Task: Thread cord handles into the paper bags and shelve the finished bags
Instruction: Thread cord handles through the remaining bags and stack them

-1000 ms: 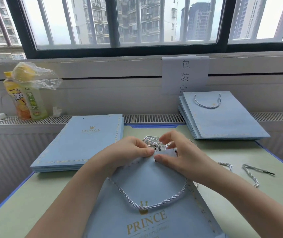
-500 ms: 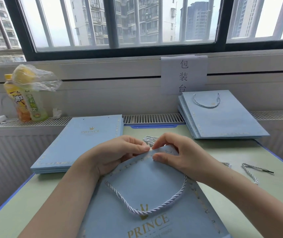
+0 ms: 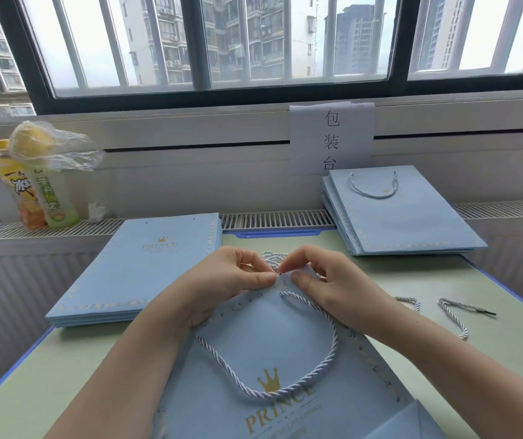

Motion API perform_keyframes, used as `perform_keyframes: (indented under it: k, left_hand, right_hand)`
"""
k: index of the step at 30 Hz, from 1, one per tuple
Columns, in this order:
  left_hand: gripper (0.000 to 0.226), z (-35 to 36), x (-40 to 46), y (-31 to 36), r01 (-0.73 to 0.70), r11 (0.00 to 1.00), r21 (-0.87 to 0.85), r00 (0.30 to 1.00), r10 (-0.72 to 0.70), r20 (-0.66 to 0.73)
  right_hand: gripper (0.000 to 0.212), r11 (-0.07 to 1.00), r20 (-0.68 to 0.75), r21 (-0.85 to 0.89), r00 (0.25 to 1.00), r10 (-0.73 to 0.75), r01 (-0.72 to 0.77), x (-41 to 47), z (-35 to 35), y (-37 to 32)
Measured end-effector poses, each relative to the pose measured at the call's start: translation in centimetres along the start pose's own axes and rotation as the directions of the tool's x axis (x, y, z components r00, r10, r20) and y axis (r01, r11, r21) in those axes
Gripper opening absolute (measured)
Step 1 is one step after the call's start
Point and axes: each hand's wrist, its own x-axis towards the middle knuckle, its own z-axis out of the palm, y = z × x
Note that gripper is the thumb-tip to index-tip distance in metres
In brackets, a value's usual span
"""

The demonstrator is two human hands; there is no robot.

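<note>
A light blue paper bag printed PRINCE lies flat on the table in front of me. One white twisted cord handle loops across its face. My left hand pinches the bag's top edge at a hole, where a dark cord tip shows. My right hand pinches the same edge from the right, its fingertips at that tip. More white cord lies bunched just behind the two hands.
A stack of flat handle-less bags lies at the left. A stack of bags with handles rests at the back right. Loose cords lie on the green table at the right. Drink bottles stand on the radiator ledge.
The cord loop on the bag's face has shifted, one end now curling up near my right thumb. Both hands stay pinched at the bag's top edge, fingertips closer around the cord tip.
</note>
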Motion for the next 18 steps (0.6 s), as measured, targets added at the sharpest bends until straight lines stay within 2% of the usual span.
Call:
perform_keyframes:
  k: [5,9,11,13,14,15,18]
  left_hand:
    - [0.014,0.4,0.5,-0.4,-0.129,0.984,0.12,0.978,0.147,-0.148]
    - [0.01,0.8,0.6,-0.3,-0.244,0.933,0.266,0.952,0.283,-0.12]
    - [0.012,1.2,0.7,-0.5,-0.354,0.854,0.382,0.898,0.424,-0.114]
    - [0.014,1.8,0.7,-0.6,-0.452,0.728,0.516,0.812,0.575,-0.1]
    - [0.01,2.2,0.7,-0.6,-0.5,0.692,0.521,0.778,0.623,-0.079]
    - [0.005,2.5,0.6,-0.6,-0.542,0.667,0.511,0.759,0.65,-0.042]
    - [0.034,3.9,0.7,-1.2,-0.588,0.58,0.564,0.746,0.657,0.103]
  right_hand:
    - [0.021,1.0,-0.049,-0.01,0.999,0.014,-0.015,0.1,-0.2,0.1]
    - [0.018,0.999,-0.142,-0.032,0.99,0.028,-0.033,0.2,-0.6,0.4]
    - [0.021,0.999,-0.194,-0.029,0.98,0.039,-0.046,0.3,-1.0,0.7]
    - [0.027,0.998,-0.29,-0.01,0.956,0.055,-0.06,0.5,-1.6,1.1]
    - [0.029,0.998,-0.343,-0.002,0.937,0.063,-0.068,0.6,-1.9,1.3]
    - [0.029,0.997,-0.387,0.012,0.919,0.078,-0.079,0.7,-2.2,1.6]
    - [0.029,0.992,-0.469,0.044,0.874,0.127,-0.121,1.0,-2.7,2.3]
